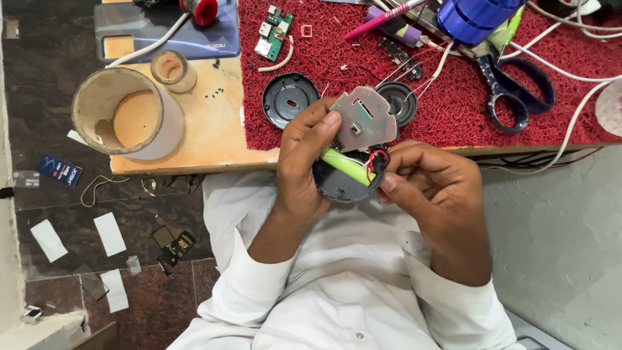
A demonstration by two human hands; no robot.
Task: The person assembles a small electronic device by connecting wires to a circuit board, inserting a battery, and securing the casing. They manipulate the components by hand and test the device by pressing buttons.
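Observation:
My left hand and my right hand together hold a small round dark device shell above my lap, at the table's front edge. Inside the shell lies a lime-green cylindrical battery with red and black wires at its right end. A grey round circuit plate stands tilted up from the shell, my left thumb pressing its lower left edge. My right thumb and fingertips pinch the shell's right rim by the wires.
On the red mat lie a round dark cover, a small speaker, a green circuit board, blue-handled scissors, a pink pen and white cables. A large tape roll stands on the wooden table. Paper scraps litter the floor.

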